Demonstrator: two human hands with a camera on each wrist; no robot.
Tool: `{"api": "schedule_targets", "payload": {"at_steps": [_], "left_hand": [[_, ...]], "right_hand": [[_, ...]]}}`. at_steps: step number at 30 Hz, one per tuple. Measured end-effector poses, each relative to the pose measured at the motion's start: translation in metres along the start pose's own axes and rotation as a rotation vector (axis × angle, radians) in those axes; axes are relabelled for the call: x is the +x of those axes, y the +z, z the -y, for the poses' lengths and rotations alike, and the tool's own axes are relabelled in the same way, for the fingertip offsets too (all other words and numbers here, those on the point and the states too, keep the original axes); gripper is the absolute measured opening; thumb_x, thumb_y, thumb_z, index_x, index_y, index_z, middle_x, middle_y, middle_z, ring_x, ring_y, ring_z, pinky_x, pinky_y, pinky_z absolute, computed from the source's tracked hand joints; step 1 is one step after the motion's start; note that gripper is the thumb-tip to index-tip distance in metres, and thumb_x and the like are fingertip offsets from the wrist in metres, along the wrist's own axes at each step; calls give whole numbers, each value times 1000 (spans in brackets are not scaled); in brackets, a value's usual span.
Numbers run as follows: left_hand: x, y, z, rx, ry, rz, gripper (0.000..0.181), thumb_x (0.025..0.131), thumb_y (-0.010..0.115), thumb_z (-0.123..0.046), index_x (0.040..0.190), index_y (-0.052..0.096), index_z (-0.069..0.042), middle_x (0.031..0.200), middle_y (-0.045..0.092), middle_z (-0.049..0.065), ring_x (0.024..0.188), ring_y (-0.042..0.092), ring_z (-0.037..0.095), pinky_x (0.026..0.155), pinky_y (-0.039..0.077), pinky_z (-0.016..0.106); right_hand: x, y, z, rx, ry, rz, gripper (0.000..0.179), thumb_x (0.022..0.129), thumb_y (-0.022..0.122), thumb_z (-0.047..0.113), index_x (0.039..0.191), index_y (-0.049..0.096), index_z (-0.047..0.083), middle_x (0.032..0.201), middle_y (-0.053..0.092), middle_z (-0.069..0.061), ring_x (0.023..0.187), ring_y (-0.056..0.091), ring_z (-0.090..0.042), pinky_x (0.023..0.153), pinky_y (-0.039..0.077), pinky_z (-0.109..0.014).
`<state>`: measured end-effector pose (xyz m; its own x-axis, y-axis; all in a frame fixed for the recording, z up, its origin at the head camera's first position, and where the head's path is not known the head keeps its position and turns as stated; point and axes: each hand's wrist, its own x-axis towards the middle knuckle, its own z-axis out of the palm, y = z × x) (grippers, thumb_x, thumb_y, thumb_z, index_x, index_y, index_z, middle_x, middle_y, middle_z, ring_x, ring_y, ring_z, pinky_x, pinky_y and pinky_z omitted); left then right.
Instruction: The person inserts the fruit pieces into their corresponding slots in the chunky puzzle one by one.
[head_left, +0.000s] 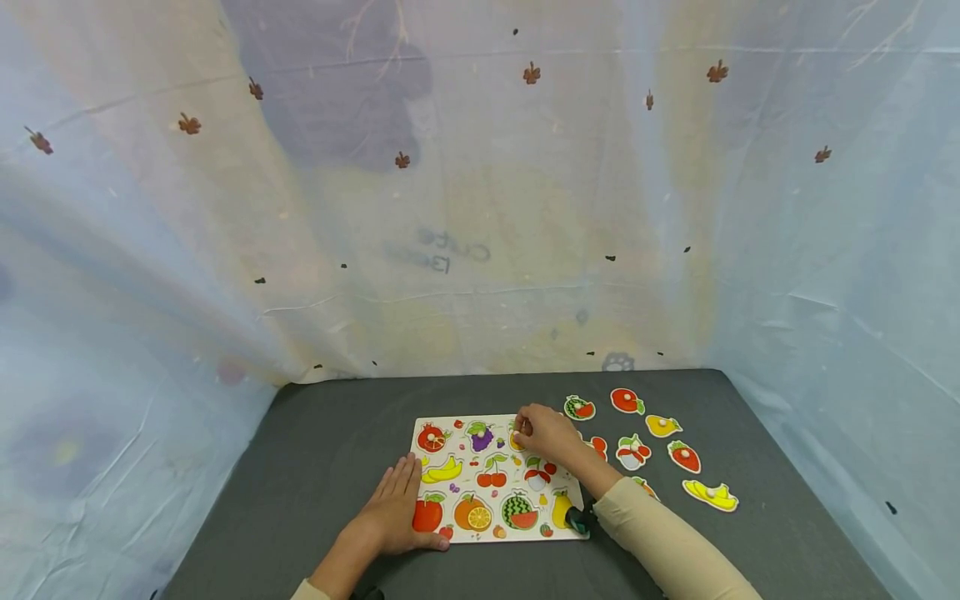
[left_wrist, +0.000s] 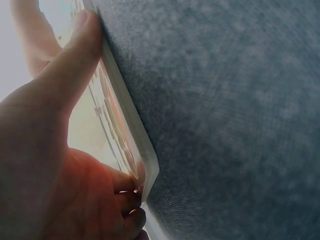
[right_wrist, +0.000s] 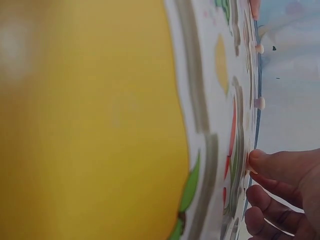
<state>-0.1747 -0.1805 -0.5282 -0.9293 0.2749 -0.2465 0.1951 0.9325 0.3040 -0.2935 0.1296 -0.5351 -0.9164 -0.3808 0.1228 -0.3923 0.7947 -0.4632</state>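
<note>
A white fruit puzzle board point(head_left: 480, 490) lies on the dark table, printed with grapes, cherries, bananas and other fruit. My left hand point(head_left: 393, 508) rests at its front left corner, fingers straight along the left edge and thumb at the front edge. In the left wrist view the thumb point(left_wrist: 75, 60) lies along the board's side point(left_wrist: 127, 117). Over the board's upper right part, my right hand point(head_left: 546, 433) pinches a small knob on a yellow-orange fruit piece point(head_left: 516, 440), mostly hidden by the fingers. The right wrist view shows thumb and finger point(right_wrist: 277, 165) meeting at the board's surface.
Right of the board lie several loose knobbed pieces, among them a watermelon point(head_left: 580, 407), a strawberry point(head_left: 684, 457), bananas point(head_left: 710, 495) and a yellow fruit point(head_left: 663, 427). My right forearm partly covers others. A pale patterned curtain point(head_left: 480, 208) surrounds the table.
</note>
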Motion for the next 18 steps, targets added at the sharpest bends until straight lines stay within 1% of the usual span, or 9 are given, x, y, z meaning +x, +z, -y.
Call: {"api": "schedule_targets", "payload": {"at_steps": [3,12,18], "left_hand": [[1,0,1,3,-3,3,140,71,89,-72,166,24,8,175,19,27,163,18,44,133,16,58],[1,1,1,2,-2,3,140,72,88,-73,166,24,8,175,19,27,163,18,44,133,15,58],[1,1,0,-6,-2,2,139,71,89,-72,165,25,8,175,19,27,162,18,44,133,16,58]], "right_hand": [[0,0,0,3,1,0,17,95,84,26,90,69,22,79,55,8,65,51,-9,55,42,-27],[0,-2,1,22,42,21,16,96,83,27,92,69,22,79,56,7,65,52,-11,55,41,-28],[-3,-4,-2,34,65,26,18,95,85,27,91,68,21,77,54,5,63,51,-12,55,40,-28]]}}
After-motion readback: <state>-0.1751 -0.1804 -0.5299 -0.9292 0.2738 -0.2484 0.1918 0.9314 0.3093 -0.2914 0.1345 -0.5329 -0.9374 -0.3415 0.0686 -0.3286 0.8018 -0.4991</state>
